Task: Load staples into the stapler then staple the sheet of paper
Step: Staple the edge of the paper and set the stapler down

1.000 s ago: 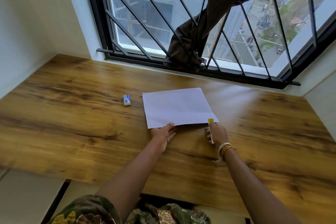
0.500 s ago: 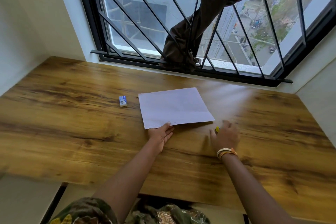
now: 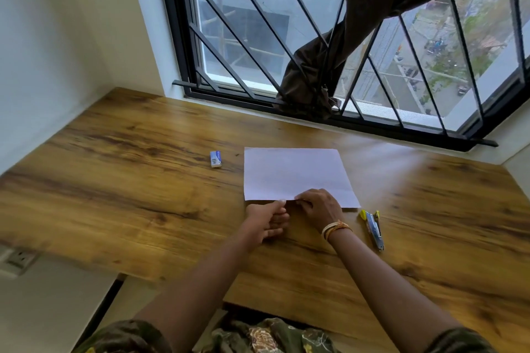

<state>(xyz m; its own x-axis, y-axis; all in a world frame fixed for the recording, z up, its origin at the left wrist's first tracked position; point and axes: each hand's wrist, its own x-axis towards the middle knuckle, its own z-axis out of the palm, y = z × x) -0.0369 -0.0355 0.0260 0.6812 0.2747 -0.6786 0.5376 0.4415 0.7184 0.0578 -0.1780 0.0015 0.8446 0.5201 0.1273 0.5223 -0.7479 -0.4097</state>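
A white sheet of paper lies flat in the middle of the wooden table. My left hand pinches the sheet's near edge between thumb and fingers. My right hand rests on the same near edge just to the right, fingers curled onto the paper. A small yellow and blue stapler lies on the table to the right of my right hand, apart from it. A little blue and white staple box sits left of the paper.
A barred window with a dark brown curtain bunched on the sill runs along the table's far edge. White walls close the left and right sides. A wall socket shows below the table's left edge.
My right hand has set the stapler down on the table to the right and moved left onto the paper's near edge. My left hand has shifted to pinch that edge.
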